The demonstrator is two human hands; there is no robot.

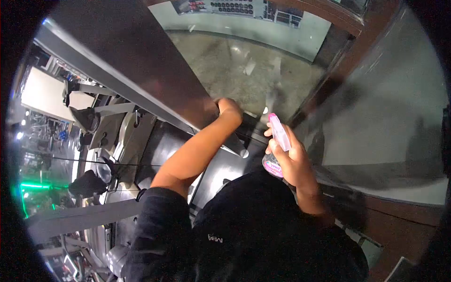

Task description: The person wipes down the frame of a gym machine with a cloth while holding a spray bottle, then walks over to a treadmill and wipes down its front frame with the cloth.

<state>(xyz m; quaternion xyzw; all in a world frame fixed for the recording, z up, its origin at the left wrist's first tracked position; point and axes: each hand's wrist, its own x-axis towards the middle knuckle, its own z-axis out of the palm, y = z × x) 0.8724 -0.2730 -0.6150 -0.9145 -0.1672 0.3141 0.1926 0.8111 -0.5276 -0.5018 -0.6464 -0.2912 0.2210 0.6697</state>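
A spray bottle with a pink and white trigger head and a pink label is in my right hand. My fingers wrap round its neck, and the nozzle points toward the glass ahead. My left arm reaches forward, and my left hand is bent at the wrist beside the edge of a dark, shiny column. The fingers of that hand are hidden, so I cannot tell whether they hold anything.
Brown framing borders the glass on the right, with a grey wall or panel beyond. Exercise machines crowd the left side. A rack of dumbbells shows at the top, through or reflected in the glass.
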